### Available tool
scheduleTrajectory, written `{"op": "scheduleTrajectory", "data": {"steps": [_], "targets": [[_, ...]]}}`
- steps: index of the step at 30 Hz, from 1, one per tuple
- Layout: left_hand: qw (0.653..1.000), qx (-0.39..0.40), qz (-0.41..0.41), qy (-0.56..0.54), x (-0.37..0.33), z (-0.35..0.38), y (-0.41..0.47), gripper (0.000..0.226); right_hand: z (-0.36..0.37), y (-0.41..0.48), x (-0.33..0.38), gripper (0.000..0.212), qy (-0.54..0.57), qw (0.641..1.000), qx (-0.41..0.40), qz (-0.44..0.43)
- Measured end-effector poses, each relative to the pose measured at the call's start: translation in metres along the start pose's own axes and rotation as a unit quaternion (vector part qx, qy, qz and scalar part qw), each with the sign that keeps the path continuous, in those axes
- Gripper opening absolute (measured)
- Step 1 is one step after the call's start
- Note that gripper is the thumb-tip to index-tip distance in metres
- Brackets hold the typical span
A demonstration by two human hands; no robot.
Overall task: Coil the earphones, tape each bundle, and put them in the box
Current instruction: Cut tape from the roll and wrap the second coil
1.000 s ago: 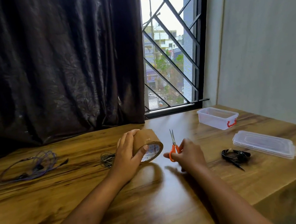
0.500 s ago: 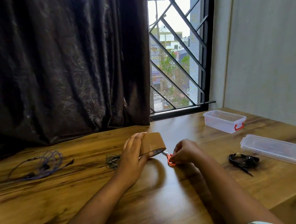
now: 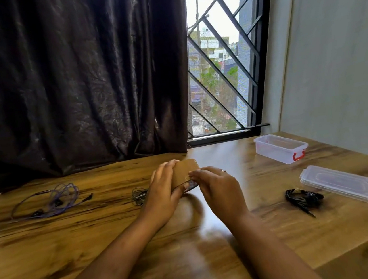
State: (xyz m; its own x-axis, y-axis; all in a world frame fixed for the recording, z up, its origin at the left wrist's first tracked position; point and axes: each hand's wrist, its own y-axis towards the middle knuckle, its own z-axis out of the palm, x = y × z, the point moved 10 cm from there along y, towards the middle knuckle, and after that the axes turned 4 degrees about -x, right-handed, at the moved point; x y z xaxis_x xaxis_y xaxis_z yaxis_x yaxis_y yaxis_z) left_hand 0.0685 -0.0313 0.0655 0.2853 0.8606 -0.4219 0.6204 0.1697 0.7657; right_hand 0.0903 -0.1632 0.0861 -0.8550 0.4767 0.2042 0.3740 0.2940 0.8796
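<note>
- Wooden desk [image 3: 98,239] under a dark curtain [image 3: 72,79] and a barred window [image 3: 223,68]; I take the brown packing tape roll [image 3: 186,170] as my landmark for everything else.
- My left hand [image 3: 161,189] is wrapped around the tape roll, thumb under it, holding it up off the desk.
- My right hand [image 3: 217,188] is against the roll's right edge, fingertips pinched there; I judge I am picking for the loose end, though I cannot tell whether I have any tape.
- Risk: if the end tears thin or folds back on itself, I will waste a strip and lose the start again.
- Just left of the roll, partly behind my left hand, lies a small grey earphone bundle [image 3: 139,195]. Untaped, it could spring open if my wrist brushes it.
- Far left of the roll, the purple earphones [image 3: 53,200] lie in a loose coil, likely to tangle when lifted.
- Right of the roll and nearer me, the black earphone bundle [image 3: 303,198] sits just beside the box lid [image 3: 341,184]; a sticky strip could catch it.
- Right of the roll and farther back, the clear box [image 3: 281,147] stands open, seemingly holding nothing yet.
- No scissors in sight, so cutting may stall.
</note>
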Motion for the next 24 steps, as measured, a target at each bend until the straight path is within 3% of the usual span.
{"op": "scheduleTrajectory", "data": {"steps": [5, 9, 19, 21, 24], "targets": [[1.0, 0.004, -0.003, 0.011, 0.001, 0.002, -0.001, 0.06, -0.004, 0.002, 0.001, 0.02, -0.041, 0.999, -0.021, -0.015], [1.0, -0.001, 0.001, 0.018, -0.002, 0.002, -0.001, 0.06, -0.004, 0.002, 0.008, 0.027, -0.085, 0.994, -0.03, -0.056], [1.0, 0.001, 0.01, 0.015, -0.007, 0.0, -0.001, 0.058, 0.007, -0.001, 0.027, 0.015, -0.214, 0.965, -0.028, -0.148], [1.0, 0.003, 0.012, 0.018, -0.008, 0.001, -0.001, 0.058, 0.013, 0.0, 0.021, 0.005, -0.205, 0.971, -0.01, -0.124], [1.0, 0.006, 0.011, 0.008, -0.008, 0.003, 0.0, 0.056, 0.017, 0.001, 0.0, 0.009, -0.124, 0.992, 0.012, -0.008]]}}
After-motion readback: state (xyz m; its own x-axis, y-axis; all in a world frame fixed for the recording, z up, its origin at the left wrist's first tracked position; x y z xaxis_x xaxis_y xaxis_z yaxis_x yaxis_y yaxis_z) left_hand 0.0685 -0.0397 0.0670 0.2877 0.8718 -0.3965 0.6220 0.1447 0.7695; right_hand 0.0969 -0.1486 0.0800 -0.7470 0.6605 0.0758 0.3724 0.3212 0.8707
